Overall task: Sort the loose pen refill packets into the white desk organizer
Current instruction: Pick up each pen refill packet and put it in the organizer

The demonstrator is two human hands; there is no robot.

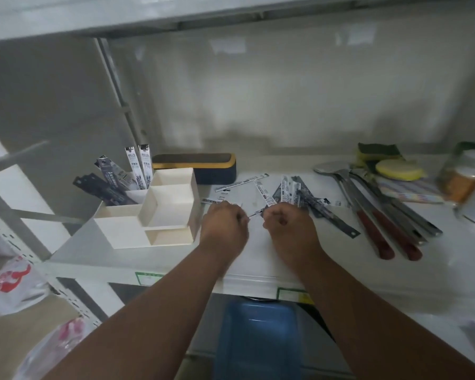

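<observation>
Hands point(254, 223) (apparently) on packet point(255, 213)

One white organizer point(159, 212) near the shelf's left edge, five refill packets point(137, 171) standing in its back compartment. Roughly eight loose packets point(288, 192) mid-shelf, exact count blurred. One eraser block point(200, 167) at the back. Two red-handled utensils point(381, 237), two sponges point(390, 165), one jar point(461, 182) toward the right edge.

White shelf point(258, 259): organizer point(159, 212), packets point(291, 192), cutlery point(381, 215).
</observation>
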